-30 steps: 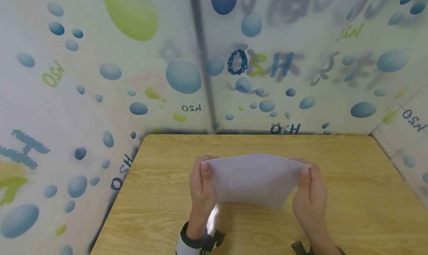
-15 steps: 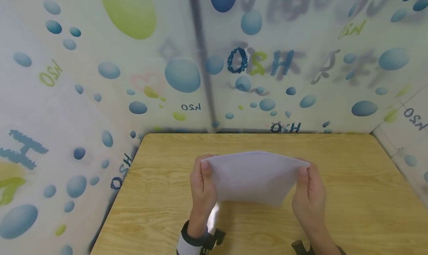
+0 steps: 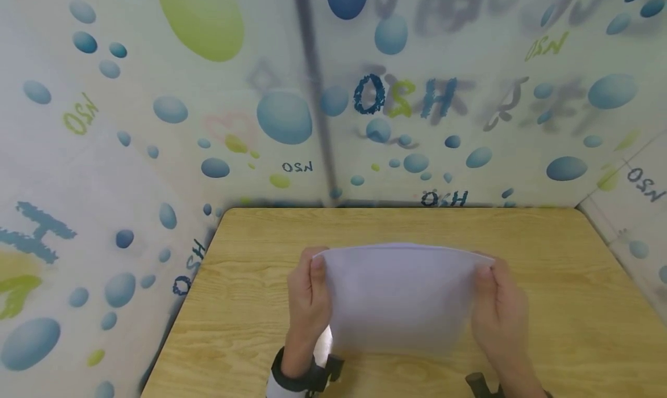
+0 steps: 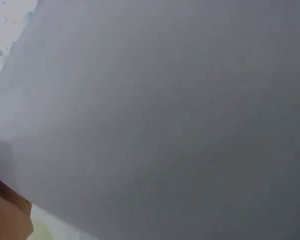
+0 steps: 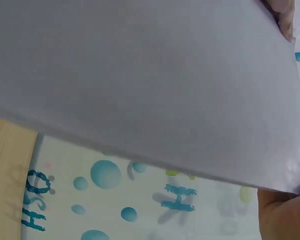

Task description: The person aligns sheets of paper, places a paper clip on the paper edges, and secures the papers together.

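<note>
A white sheet of paper [image 3: 401, 294] is stretched between the two hands, over the middle of the table. My left hand [image 3: 308, 294] pinches its upper left corner, thumb on the near face and fingers behind. At the upper right corner my right hand [image 3: 500, 311] grips in the same way. The lower edge hangs free and looks blurred. In the left wrist view the paper [image 4: 155, 115] fills nearly everything. The right wrist view shows the broad paper face [image 5: 150, 85], with fingers [image 5: 285, 15] of the left hand on its far corner.
Beneath the hands lies a wooden table [image 3: 234, 294]. Behind it stands a wall [image 3: 469, 56] printed with blue and green bubbles and letters, and a similar wall [image 3: 94, 172] runs along the left. A dark band [image 3: 292, 372] circles the left wrist.
Both hands have come a little lower and further apart, the right one moving right. More of the paper's face shows now, its lower edge reaching nearer to me.
</note>
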`<state>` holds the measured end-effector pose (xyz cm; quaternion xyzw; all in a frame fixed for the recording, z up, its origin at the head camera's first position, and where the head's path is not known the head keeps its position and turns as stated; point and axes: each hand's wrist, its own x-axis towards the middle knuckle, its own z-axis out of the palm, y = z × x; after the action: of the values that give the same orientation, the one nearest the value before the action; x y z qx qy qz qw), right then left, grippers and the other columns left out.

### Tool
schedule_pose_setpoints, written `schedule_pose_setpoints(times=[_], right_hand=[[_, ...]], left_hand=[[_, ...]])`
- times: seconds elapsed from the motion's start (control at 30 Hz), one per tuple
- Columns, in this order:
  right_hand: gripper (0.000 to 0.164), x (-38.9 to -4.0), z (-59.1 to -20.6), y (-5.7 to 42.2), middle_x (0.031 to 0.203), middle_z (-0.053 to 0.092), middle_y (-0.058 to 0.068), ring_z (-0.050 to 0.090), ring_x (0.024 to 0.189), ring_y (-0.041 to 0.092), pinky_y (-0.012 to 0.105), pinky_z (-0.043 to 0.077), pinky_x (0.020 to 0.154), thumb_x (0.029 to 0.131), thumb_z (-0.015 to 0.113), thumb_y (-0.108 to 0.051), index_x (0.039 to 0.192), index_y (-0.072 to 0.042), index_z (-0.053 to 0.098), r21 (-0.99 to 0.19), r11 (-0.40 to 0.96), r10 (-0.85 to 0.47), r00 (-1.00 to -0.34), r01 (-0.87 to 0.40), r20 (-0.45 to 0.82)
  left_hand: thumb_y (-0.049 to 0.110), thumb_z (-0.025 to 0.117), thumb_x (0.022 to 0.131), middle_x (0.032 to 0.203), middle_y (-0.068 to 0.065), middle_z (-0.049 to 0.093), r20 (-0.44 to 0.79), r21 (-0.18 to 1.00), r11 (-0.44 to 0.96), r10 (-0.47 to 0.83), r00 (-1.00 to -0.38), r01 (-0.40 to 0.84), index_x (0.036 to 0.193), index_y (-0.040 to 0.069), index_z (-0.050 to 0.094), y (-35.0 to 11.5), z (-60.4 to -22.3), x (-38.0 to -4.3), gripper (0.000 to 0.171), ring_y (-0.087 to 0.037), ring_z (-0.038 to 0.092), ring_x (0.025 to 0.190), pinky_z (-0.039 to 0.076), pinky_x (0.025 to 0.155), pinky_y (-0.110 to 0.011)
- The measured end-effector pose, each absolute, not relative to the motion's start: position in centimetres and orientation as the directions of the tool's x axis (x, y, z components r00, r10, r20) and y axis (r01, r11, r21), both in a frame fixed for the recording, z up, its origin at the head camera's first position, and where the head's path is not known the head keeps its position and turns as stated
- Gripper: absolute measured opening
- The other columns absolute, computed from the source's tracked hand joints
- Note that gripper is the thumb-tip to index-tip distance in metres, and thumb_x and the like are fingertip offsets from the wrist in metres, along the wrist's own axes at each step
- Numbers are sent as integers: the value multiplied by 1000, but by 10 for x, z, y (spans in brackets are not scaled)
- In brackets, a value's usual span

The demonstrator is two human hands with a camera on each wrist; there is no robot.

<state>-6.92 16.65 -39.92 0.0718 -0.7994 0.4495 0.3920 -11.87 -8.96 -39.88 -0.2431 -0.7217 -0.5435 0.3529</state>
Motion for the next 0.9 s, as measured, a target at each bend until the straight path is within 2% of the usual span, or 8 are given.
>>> schedule_pose_setpoints(times=[0.13,0.27,0.43,0.63,0.73,0.77,0.83,0.9], right_hand=[[27,-70,-397,168,65,35,-1,32,56,7,23,26,49,103,44,-7,78,1,46,-712,586,268,-737,-387,621],[25,-78,-405,168,66,33,2,33,58,12,26,28,51,103,44,-8,78,-1,45,-794,546,298,-824,-268,482],[27,-92,-430,174,72,37,6,38,64,16,26,33,55,106,40,-21,92,-1,53,-854,509,266,-925,-106,273],[35,-109,-461,181,82,44,10,42,73,20,29,37,60,107,35,-28,102,0,55,-884,466,213,-966,-30,146],[41,-115,-476,183,100,56,18,53,93,24,34,46,79,107,34,-32,114,3,55,-906,421,198,-978,28,62],[45,-116,-481,184,115,56,21,52,108,28,38,44,90,107,33,-33,123,4,53,-916,398,189,-982,56,22],[52,-118,-490,186,140,45,24,39,132,34,47,32,106,106,33,-36,135,5,46,-927,358,179,-983,114,-51],[57,-119,-496,187,151,30,24,24,141,36,50,22,111,106,33,-37,143,6,36,-929,328,174,-978,169,-117]], left_hand=[[15,41,105,64,-1,42,743,636,311,2,-669,706,90,4,56,-89,-400,-119,24,-8,38,52,33,47,-21],[4,43,103,61,4,28,638,723,341,5,-770,601,83,7,48,-85,-413,-127,21,-5,26,50,27,45,-22],[3,41,103,63,4,27,430,856,319,0,-903,408,79,3,45,-79,-438,-141,25,-8,26,53,26,50,-23],[9,38,106,67,0,31,245,935,260,14,-969,240,82,-1,48,-75,-446,-144,28,-9,32,58,30,55,-24],[12,36,107,69,-2,35,167,955,244,25,-986,168,86,-2,50,-75,-460,-148,28,-12,36,61,33,57,-25],[12,36,107,69,-3,35,153,957,246,28,-988,155,86,-3,50,-75,-465,-150,28,-13,37,62,34,57,-26],[15,36,107,72,-4,40,118,961,250,27,-993,120,90,-2,52,-75,-482,-154,30,-15,40,65,36,59,-27],[22,35,107,75,-4,44,87,963,254,31,-996,92,93,1,55,-77,-501,-159,33,-15,43,68,38,61,-28]])
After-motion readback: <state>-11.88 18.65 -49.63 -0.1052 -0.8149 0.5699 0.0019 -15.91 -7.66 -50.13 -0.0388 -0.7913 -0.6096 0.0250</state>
